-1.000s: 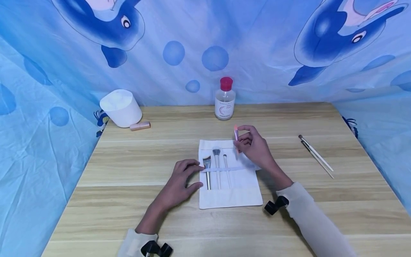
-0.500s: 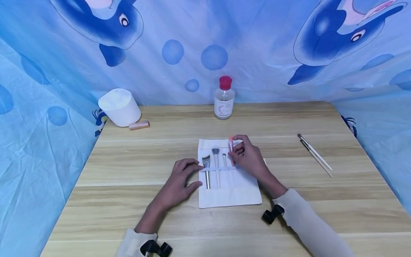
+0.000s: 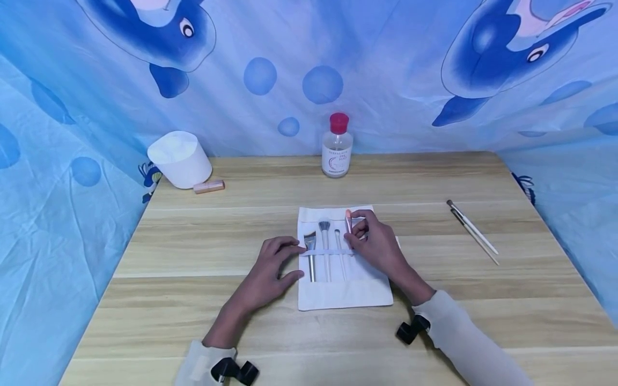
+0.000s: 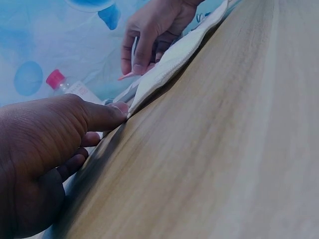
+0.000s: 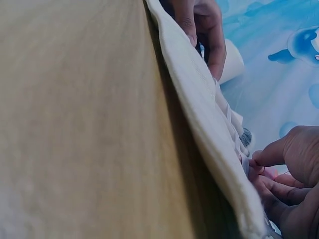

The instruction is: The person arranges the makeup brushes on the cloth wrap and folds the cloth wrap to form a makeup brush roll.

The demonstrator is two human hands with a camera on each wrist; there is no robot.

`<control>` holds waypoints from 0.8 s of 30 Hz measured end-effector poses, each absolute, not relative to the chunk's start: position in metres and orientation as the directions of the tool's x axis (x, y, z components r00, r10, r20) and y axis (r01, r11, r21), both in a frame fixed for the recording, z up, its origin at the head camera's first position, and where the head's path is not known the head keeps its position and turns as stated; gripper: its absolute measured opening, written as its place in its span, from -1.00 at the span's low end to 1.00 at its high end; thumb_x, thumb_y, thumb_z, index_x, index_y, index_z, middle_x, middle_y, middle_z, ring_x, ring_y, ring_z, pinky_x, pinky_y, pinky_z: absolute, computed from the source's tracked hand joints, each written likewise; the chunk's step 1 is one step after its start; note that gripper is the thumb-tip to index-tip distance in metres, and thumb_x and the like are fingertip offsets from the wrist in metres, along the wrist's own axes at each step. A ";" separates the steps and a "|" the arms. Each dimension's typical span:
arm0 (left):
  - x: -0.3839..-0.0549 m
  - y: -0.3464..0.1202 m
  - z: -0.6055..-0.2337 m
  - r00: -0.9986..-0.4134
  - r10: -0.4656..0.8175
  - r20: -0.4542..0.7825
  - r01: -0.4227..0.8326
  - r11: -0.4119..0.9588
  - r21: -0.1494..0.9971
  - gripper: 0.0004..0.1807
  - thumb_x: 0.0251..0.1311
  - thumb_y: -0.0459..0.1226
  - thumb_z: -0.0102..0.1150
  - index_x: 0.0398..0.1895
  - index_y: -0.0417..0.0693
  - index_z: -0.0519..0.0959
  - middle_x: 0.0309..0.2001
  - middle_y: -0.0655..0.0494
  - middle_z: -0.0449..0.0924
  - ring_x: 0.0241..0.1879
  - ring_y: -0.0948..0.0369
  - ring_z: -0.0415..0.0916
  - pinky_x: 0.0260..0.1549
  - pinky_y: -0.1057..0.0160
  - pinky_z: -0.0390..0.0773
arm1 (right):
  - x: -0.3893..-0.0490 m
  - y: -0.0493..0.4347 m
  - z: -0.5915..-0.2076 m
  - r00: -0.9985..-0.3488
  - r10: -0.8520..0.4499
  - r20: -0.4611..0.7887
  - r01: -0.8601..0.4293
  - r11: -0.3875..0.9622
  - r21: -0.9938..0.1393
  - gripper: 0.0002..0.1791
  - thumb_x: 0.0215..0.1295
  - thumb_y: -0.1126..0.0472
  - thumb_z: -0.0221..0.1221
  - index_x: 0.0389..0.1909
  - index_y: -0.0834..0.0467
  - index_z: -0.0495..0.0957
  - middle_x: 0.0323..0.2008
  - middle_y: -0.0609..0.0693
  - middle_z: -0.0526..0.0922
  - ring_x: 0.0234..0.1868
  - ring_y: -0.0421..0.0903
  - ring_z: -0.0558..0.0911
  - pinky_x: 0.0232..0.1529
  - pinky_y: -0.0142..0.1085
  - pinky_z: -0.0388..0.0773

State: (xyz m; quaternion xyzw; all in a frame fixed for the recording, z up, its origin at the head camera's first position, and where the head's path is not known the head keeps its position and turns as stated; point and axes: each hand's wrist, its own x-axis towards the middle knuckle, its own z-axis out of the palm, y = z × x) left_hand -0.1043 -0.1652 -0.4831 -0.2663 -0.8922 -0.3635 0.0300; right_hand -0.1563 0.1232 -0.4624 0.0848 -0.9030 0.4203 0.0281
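Note:
A white cloth brush roll (image 3: 345,296) lies unrolled on the table. Under its elastic band stand a flat-topped makeup brush (image 3: 311,257), a fluffy brush (image 3: 325,252) and a thin brush (image 3: 340,254). My right hand (image 3: 379,238) pinches a pink makeup brush (image 3: 348,220) beside the thin one, near the band; its lower part is hidden by the fingers. In the right wrist view, fingertips are right at the elastic band (image 5: 237,134). My left hand (image 3: 270,273) rests at the roll's left edge, thumb and fingers spread apart; its thumb touches the cloth (image 4: 159,69) in the left wrist view.
Two slim brushes (image 3: 473,230) lie side by side on the table's right. At the back stands a clear bottle with a red cap (image 3: 337,147). A white cup-like container (image 3: 181,161) and a small pinkish tube (image 3: 209,186) are at the back left. Blue printed sheeting hangs behind.
My right hand has moved left and toward me, bringing the pink brush from above the roll's upper right to beside the thin brush. My left hand has stayed at the edge.

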 end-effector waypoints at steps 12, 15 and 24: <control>-0.107 -0.165 -0.481 -0.854 0.456 0.252 0.502 0.593 0.629 -0.49 0.26 -0.10 0.37 0.26 0.06 0.55 0.35 0.07 0.32 0.36 0.12 0.11 0.29 0.00 0.22 | -0.159 0.121 -0.460 -0.974 -0.197 0.114 -0.220 0.685 -0.695 -0.36 0.23 0.19 0.38 0.32 0.09 0.38 -0.45 -0.18 0.63 -0.42 -0.19 0.54 -0.33 -0.24 0.47; -0.106 -0.165 -0.481 -0.855 0.455 0.248 0.499 0.593 0.632 -0.50 0.26 -0.11 0.37 0.26 0.06 0.55 0.35 0.08 0.32 0.36 0.12 0.11 0.29 0.00 0.21 | -0.162 0.124 -0.460 -0.961 -0.248 0.122 -0.263 0.687 -0.677 -0.33 0.25 0.21 0.35 0.37 0.09 0.37 -0.48 -0.21 0.62 -0.45 -0.21 0.53 -0.31 -0.23 0.45; -0.105 -0.165 -0.482 -0.859 0.454 0.236 0.490 0.599 0.633 -0.49 0.26 -0.08 0.36 0.27 0.07 0.55 0.35 0.10 0.31 0.36 0.13 0.10 0.29 -0.01 0.22 | -0.164 0.128 -0.461 -0.948 -0.307 0.088 -0.281 0.670 -0.688 -0.29 0.29 0.24 0.28 0.44 0.03 0.29 -0.52 -0.20 0.59 -0.48 -0.18 0.52 -0.34 -0.21 0.44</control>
